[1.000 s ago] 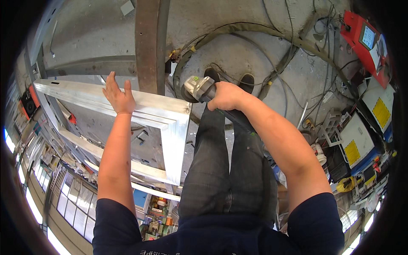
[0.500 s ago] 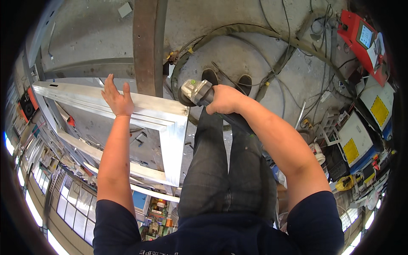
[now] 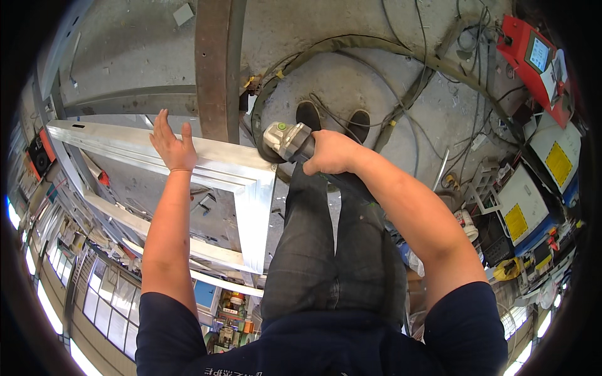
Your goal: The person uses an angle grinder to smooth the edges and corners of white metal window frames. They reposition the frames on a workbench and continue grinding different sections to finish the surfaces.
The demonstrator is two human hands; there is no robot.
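My right hand (image 3: 330, 152) is wrapped round the dark body of an angle grinder (image 3: 288, 140). The tool's silvery head points left, and its disc lies against the near-right corner of a bright aluminium frame (image 3: 254, 210); the exact contact is hidden by the head. Farther left, my left hand (image 3: 174, 145) rests on the frame's top bar with fingers stretched out and thumb apart. It holds nothing.
Under the frame, a brown steel beam (image 3: 213, 69) runs away from me. Dark cables and a thick hose (image 3: 351, 42) loop over the floor round my shoes. At right stand a red machine with a screen (image 3: 538, 55) and pale cabinets (image 3: 523, 203).
My right hand has shifted the angle grinder slightly left, farther over the frame's corner. The left hand stays where it was.
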